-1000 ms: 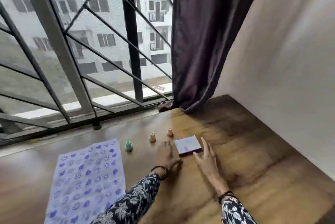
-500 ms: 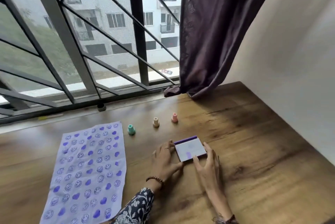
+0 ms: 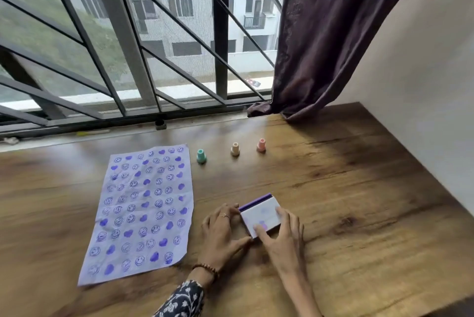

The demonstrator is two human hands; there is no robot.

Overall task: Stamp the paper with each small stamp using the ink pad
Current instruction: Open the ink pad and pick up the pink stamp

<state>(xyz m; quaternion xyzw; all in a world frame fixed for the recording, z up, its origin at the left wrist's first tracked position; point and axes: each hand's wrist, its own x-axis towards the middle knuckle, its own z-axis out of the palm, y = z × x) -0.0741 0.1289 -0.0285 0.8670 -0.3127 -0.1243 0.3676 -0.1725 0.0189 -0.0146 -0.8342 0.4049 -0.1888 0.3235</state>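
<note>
On the wooden table (image 3: 346,201) by the barred window, the ink pad (image 3: 260,213) lies flat between the person's two hands, its lid down and a purple strip showing along its far edge. The left hand (image 3: 221,230) presses against the pad's left side, fingers spread and thumb reaching to its near corner. The right hand (image 3: 283,236) rests over the pad's right and near edges, fingers laid loosely on the white lid; neither hand is closed into a fist. The paper (image 3: 143,211), covered in purple smiley faces and hearts, lies just left of the left hand. Beyond the pad stand the green stamp (image 3: 201,155), the beige stamp (image 3: 235,149) and the pink stamp (image 3: 261,144), upright and well apart from both hands.
</note>
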